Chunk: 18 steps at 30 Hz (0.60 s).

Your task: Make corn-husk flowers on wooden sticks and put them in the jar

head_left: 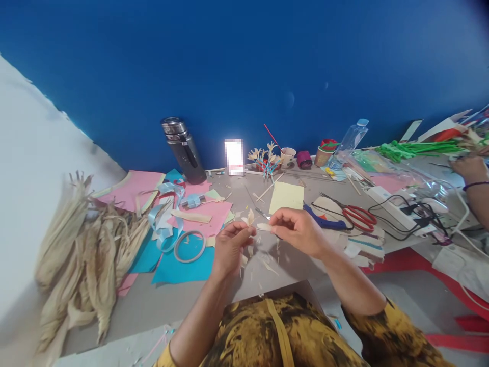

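Observation:
My left hand (pixel 232 245) pinches the base of a small pale husk flower (pixel 250 218), whose petals stand up above my fingertips. Just to the right, my right hand (pixel 296 229) grips a single cream petal (pixel 263 226) between thumb and fingers. The petal points toward the flower, and I cannot tell whether the two touch. Below my hands, scraps of husk (pixel 270 266) lie on the grey table (pixel 244 285). A bunch of finished-looking husk flowers (pixel 269 158) with blue-wrapped stems stands at the back. Dried corn husks (pixel 86 265) are heaped at the left.
A dark flask (pixel 187 153) and a lit phone screen (pixel 234 157) stand by the blue wall. Right of my hands lie red-handled scissors (pixel 359 218) and a white power strip (pixel 397 206) with cables. A tape roll (pixel 190 246) lies left. Another person's hand (pixel 468 165) shows far right.

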### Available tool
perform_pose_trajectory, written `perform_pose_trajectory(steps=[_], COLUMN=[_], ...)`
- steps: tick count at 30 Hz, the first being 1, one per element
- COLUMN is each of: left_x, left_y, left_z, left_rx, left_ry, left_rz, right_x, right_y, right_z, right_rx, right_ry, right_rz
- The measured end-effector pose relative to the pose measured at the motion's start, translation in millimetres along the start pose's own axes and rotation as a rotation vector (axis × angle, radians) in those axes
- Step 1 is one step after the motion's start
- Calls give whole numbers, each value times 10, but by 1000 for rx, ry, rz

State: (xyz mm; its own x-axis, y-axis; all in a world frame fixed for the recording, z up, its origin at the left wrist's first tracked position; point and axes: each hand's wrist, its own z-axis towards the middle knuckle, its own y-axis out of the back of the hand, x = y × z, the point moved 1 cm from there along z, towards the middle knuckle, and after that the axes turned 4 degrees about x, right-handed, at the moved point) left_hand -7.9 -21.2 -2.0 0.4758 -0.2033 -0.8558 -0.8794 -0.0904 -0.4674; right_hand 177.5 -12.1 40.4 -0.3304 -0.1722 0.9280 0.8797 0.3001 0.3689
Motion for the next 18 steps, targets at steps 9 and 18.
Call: perform_pose_trajectory(steps=[9, 18], left_x=[45, 109], left_y=[28, 43], left_z=[3, -10], left_rx=[112, 188], left_ry=[19, -52], left_rz=[-215, -192], right_x=[-35, 101], right_y=[-177, -155], right_z=[-69, -68], right_rx=[-27, -9], right_ry=[-98, -73], right_rz=[254, 204])
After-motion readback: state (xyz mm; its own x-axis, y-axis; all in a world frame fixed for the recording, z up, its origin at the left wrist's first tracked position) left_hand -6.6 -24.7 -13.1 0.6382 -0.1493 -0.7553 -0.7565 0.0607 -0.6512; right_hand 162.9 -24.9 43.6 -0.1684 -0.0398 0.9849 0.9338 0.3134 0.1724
